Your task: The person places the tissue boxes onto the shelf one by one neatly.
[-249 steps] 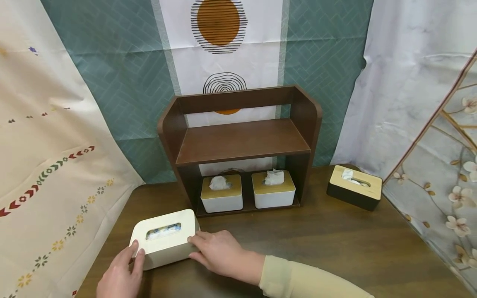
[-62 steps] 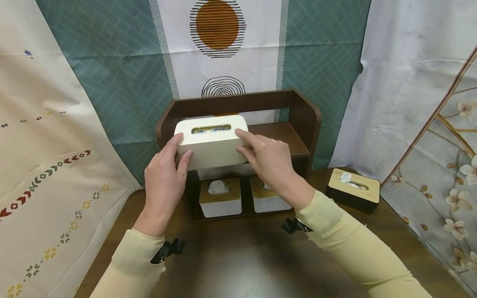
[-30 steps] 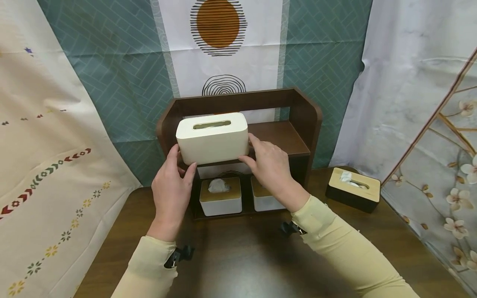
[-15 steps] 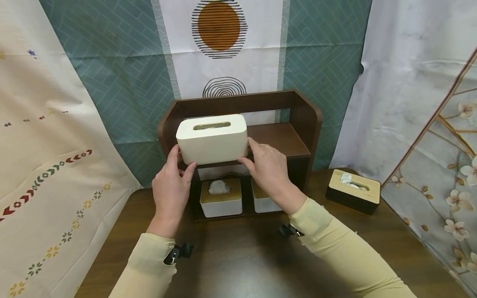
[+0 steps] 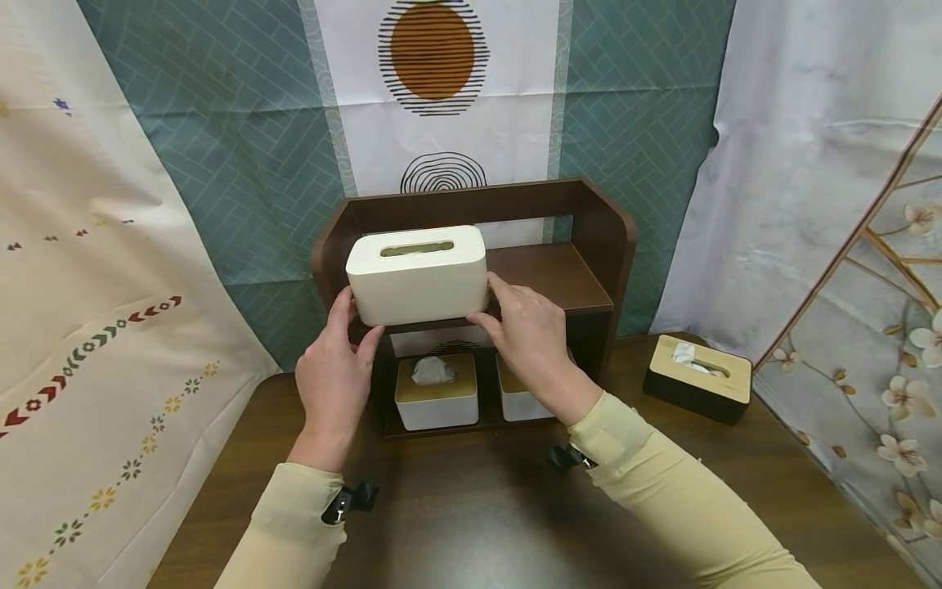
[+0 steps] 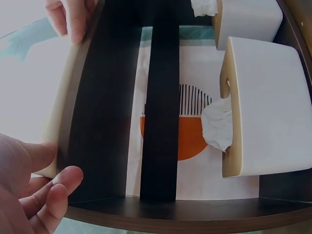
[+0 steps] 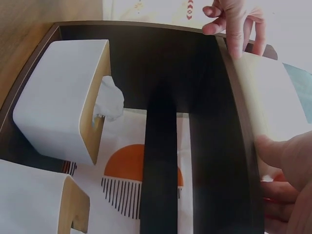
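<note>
The cream tissue box (image 5: 415, 286) sits on the left part of the dark brown rack's upper shelf (image 5: 552, 274), its front face near the shelf's front edge. My left hand (image 5: 334, 384) holds its lower left corner, thumb at the front and fingers along the side. At the lower right corner my right hand (image 5: 533, 335) does the same. The right wrist view shows the right thumb (image 7: 273, 151) against the box's front. Below, a white tissue box with a wooden lid (image 5: 437, 409) stands on the bottom shelf; a second such box (image 5: 522, 405) is partly hidden by my right hand.
A black tissue box with a wooden lid (image 5: 699, 380) stands on the wooden table (image 5: 471, 507), right of the rack. Patterned cloths hang behind and at both sides. The rack's right side panel (image 5: 607, 237) rises beyond my right hand.
The cream box went from the table's left side up onto the upper shelf. Both hands slid down to its lower corners. In the last half second it shifted very slightly left.
</note>
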Available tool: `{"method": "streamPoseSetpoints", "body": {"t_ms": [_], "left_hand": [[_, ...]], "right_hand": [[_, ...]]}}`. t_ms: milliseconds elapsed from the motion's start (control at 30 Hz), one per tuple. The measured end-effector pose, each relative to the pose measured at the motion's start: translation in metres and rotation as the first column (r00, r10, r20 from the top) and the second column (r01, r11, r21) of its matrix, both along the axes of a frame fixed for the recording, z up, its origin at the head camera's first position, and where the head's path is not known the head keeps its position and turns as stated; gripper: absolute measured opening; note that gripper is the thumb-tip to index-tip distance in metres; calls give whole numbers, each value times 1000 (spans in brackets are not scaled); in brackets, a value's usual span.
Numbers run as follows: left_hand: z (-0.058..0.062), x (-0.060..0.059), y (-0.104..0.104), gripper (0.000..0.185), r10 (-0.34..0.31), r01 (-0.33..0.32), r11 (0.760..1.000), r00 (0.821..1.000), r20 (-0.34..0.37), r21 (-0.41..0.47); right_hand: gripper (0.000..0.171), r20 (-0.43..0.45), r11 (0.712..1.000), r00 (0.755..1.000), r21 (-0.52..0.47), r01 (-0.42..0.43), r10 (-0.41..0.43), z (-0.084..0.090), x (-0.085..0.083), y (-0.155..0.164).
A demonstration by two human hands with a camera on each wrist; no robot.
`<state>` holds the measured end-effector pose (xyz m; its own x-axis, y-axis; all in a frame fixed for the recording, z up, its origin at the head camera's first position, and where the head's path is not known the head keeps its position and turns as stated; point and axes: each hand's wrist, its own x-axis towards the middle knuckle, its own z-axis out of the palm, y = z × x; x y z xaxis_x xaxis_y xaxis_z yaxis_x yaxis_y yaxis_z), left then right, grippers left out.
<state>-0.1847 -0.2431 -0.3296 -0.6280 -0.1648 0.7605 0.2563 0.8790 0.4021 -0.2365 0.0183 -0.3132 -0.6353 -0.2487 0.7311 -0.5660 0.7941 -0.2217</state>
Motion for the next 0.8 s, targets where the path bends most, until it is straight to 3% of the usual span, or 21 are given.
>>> {"method": "streamPoseSetpoints", "body": {"t_ms": [800], "left_hand": [[-5, -1, 2, 69, 38, -38, 999, 999, -38, 0]], "right_hand": [[65, -1, 1000, 1000, 8, 4, -4, -1, -2, 0]]}}
